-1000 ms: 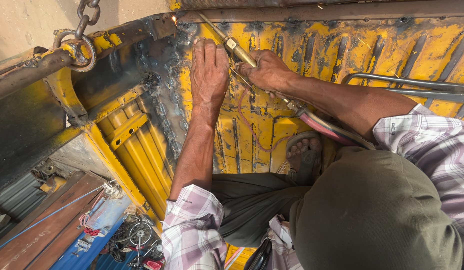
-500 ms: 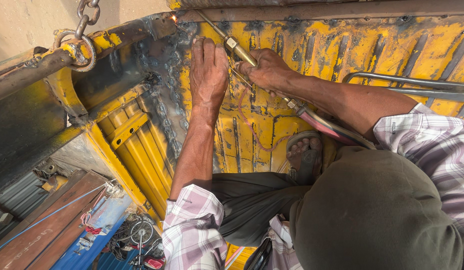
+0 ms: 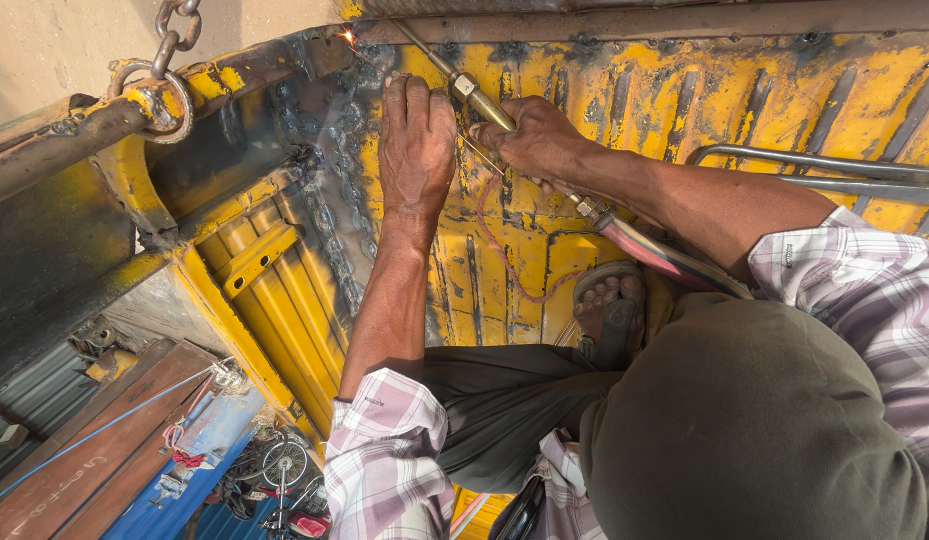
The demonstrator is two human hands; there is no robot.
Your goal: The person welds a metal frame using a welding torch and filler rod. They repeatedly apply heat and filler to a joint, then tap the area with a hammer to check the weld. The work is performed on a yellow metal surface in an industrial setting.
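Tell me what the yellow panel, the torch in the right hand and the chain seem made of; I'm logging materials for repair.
The yellow panel looks like ribbed sheet steel, its paint chipped and scorched bare grey near the seam. The torch in the right hand seems brass at the fittings, yellowish and shiny, with a thinner metal tube toward the flame. The chain appears to be dull grey steel, links worn.

The right hand (image 3: 532,140) grips a brass torch (image 3: 464,85) flaming at the yellow panel's (image 3: 784,100) corner, the left hand (image 3: 416,140) pressed flat beside it.
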